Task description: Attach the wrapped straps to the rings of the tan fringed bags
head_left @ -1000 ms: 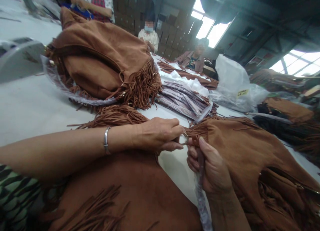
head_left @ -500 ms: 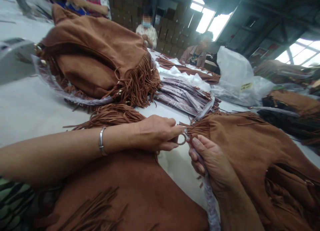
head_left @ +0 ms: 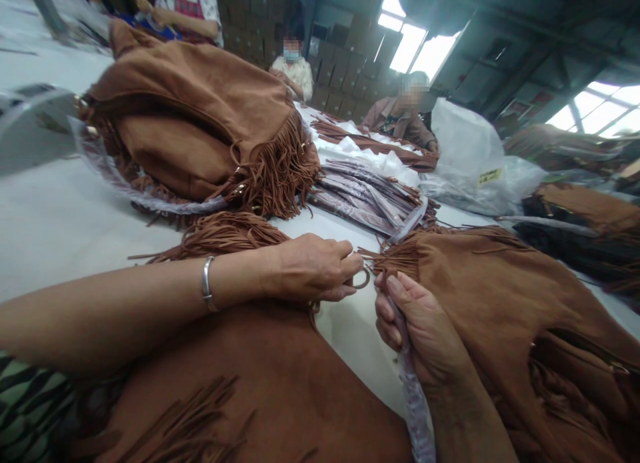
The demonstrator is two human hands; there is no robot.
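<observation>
My left hand, a silver bangle on its wrist, is closed, and a small ring-like loop sticks out past its fingertips. Whether the loop is metal or leather I cannot tell. Just to its right, my right hand pinches the brown end of a plastic-wrapped bag strap between thumb and fingers. The strap hangs down from that hand. Below my left arm lies a brown suede fringed bag. A lighter brown fringed bag, its opening showing, lies beside my right hand.
A stuffed brown fringed bag with a wrapped handle stands at the left on the white table. Behind my hands is a pile of wrapped straps. Clear plastic bags sit farther right. Several people are across the table.
Both hands have shifted slightly left, still close together with the loop and strap end between them. The view has tilted a little, and a person at the back has moved an arm.
</observation>
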